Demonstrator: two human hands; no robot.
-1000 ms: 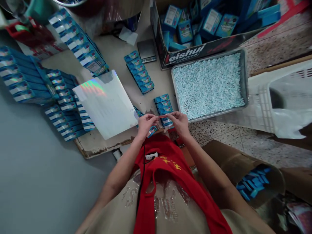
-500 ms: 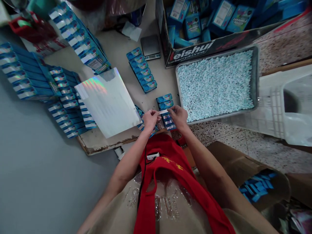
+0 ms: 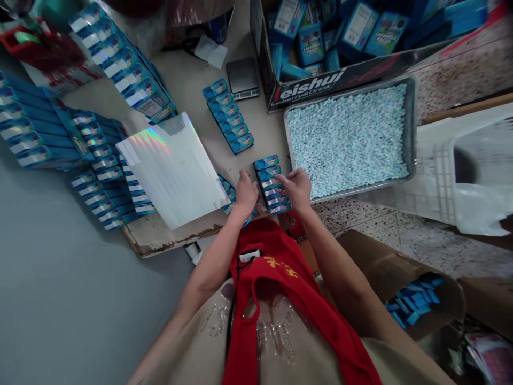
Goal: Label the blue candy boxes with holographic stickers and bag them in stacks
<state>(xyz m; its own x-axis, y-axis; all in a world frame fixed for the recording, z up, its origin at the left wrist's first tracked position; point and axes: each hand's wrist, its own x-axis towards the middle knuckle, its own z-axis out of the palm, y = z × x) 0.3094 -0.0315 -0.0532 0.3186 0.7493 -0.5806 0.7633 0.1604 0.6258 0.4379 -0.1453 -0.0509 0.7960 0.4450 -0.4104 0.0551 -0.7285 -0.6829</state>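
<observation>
A short row of small blue boxes stands between my hands at the table's near edge; several of the nearer ones carry shiny silvery strips across their ends. My right hand is beside the row, its fingers stretched out to touch one box's end. On the other side, my left hand is raised with thumb and fingers apart, and I see nothing in it. Close to its left lies a silvery sticker sheet with rainbow glints. More blue boxes are partly hidden behind my left hand.
Another row of blue boxes stands further back, near a small scale. Stacks of boxes fill the left. At right are a tray of pale blue candies and a carton of blue boxes. An open carton sits below.
The white strip that both hands held over the row is no longer between them. My left hand has drawn back from the row, while my right fingers rest on a box.
</observation>
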